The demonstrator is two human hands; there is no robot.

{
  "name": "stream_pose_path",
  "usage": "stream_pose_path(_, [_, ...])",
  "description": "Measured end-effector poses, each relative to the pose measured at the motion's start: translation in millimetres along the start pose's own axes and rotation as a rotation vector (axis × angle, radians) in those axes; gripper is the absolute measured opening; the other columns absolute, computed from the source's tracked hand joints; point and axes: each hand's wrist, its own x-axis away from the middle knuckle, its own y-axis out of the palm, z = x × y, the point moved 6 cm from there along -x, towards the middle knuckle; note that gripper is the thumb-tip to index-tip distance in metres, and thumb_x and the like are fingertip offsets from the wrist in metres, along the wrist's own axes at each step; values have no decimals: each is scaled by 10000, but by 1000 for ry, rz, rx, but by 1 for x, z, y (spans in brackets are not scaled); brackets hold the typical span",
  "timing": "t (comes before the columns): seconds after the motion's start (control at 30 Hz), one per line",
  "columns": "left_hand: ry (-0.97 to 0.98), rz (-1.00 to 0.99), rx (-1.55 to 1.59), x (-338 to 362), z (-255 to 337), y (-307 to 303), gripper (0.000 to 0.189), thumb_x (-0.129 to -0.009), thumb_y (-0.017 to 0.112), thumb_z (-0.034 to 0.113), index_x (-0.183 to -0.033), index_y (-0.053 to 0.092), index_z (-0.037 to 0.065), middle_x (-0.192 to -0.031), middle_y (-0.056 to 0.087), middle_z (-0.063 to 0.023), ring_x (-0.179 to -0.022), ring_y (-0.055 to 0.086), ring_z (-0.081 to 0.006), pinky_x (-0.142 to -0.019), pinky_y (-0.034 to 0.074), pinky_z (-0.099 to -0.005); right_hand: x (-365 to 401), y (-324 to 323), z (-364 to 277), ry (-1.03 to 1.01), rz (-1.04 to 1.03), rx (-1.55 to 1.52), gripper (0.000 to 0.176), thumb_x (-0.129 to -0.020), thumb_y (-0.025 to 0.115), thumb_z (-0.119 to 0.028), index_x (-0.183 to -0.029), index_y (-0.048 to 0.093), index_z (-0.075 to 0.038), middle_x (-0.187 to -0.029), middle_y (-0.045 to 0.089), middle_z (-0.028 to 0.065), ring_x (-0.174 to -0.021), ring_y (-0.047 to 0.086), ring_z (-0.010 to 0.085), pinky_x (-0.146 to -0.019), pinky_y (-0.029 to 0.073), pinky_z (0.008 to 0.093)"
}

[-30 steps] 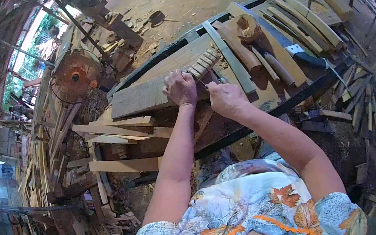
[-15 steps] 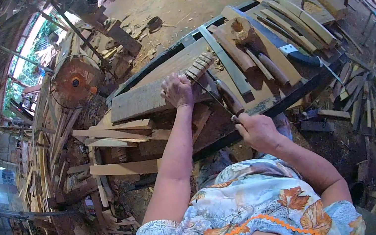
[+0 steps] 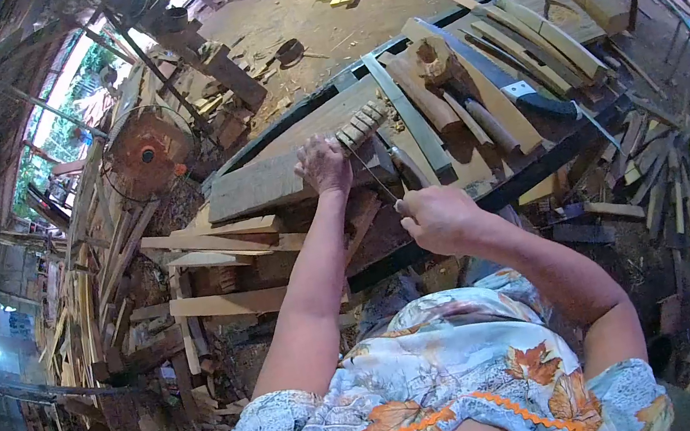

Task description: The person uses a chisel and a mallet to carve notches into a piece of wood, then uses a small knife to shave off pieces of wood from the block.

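A small wooden piece [image 3: 361, 124] with several notches cut across it lies tilted over the end of a thick grey board [image 3: 257, 187]. My left hand [image 3: 323, 164] is closed on its near-left end, with the fingers curled over the wood. In my right hand [image 3: 441, 219] is a thin, dark, rod-like tool [image 3: 375, 177], perhaps a file; its handle is mostly hidden in my fist. The tool's far end meets the notched piece beside my left hand. Just beyond my right fist lies a wooden-handled tool [image 3: 409, 169], partly covered.
On the dark-edged bench lie a grey-green strip [image 3: 409, 116], a wooden mallet [image 3: 435, 63] and a handsaw [image 3: 516, 86]. Curved wood pieces [image 3: 548, 32] rest at the far right. Scrap wood [image 3: 673, 167] is heaped beside the bench. A sawn log end [image 3: 149, 154] stands on the left.
My right hand has moved left and slightly up, bringing the tool's handle closer to the notched piece. My left hand keeps its hold. The whole view has shifted slightly.
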Motion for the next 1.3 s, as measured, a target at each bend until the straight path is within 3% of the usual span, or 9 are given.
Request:
stream_pose_path(0.27, [-33,-24,-28,-2,-2,6,281,-858,439,303,-1029,559,114,-1035,571,-85,-1046,494,-282,-877,345,-469,8,-23,21,189,-36,-798,235,-858,538,-194,-902,581,33,-621,587,116,-594,624,241,-548,496,368])
stream_pose_path(0.47, [-98,-30,96,-4,-12,7,264,-870,456,294,-1023,593,129,-1057,584,-87,-1051,499,-294,-889,344,-484,30,-48,54,-99,653,-453,156,-920,503,-163,-863,542,-24,-554,494,9,-448,470,90,-413,374,262])
stream_pose_path(0.6, [-93,-160,239,-11,8,-15,292,-871,481,346,-1022,603,128,-1085,585,-87,-1072,494,-307,-927,321,-492,50,-2,104,96,567,-612,221,-881,541,-229,-969,564,-27,-697,580,213,-660,602,361,-592,441,410])
stream_pose_path(0.8, [371,-152,162,-20,51,-10,599,-787,569,546,-1168,582,84,-1151,542,-132,-1120,457,-319,-937,341,-474,65,21,123,326,441,-621,213,-877,554,-245,-923,561,-37,-690,577,211,-682,597,384,-575,432,414])
stream_pose_path(0.83, [360,-249,180,-23,51,-2,607,-782,570,559,-1169,583,92,-1137,545,-130,-1112,460,-318,-935,344,-464,60,24,126,189,519,-575,159,-920,522,-175,-915,566,-23,-556,487,-14,-460,458,66,-410,361,254])
stream_pose_path(0.87, [347,-349,196,-25,50,6,616,-776,572,572,-1171,584,100,-1122,548,-128,-1104,462,-316,-933,347,-455,58,25,129,193,523,-574,159,-920,522,-175,-915,566,-23,-556,487,-14,-460,458,66,-410,361,254])
stream_pose_path(0.97, [319,-396,246,-22,48,-8,617,-767,575,580,-1176,585,117,-1100,550,-124,-1088,469,-318,-925,351,-454,56,14,121,154,551,-526,177,-918,525,-186,-959,573,-21,-565,501,19,-505,495,84,-462,394,284])
stream_pose_path(1.03, [317,-371,233,-19,35,-11,603,-776,582,553,-1170,586,97,-1072,560,-132,-1063,489,-324,-918,368,-445,52,9,116,274,440,-461,250,-891,530,-304,-950,555,-62,-702,594,213,-733,596,412,-617,434,461])
stream_pose_path(1.3, [175,-486,396,-26,14,5,403,-835,526,450,-1089,633,155,-1057,579,-110,-1071,485,-315,-922,345,-480,-12,-11,68,52,534,-188,256,-893,514,-286,-921,557,-35,-697,599,231,-708,596,428,-634,459,504])
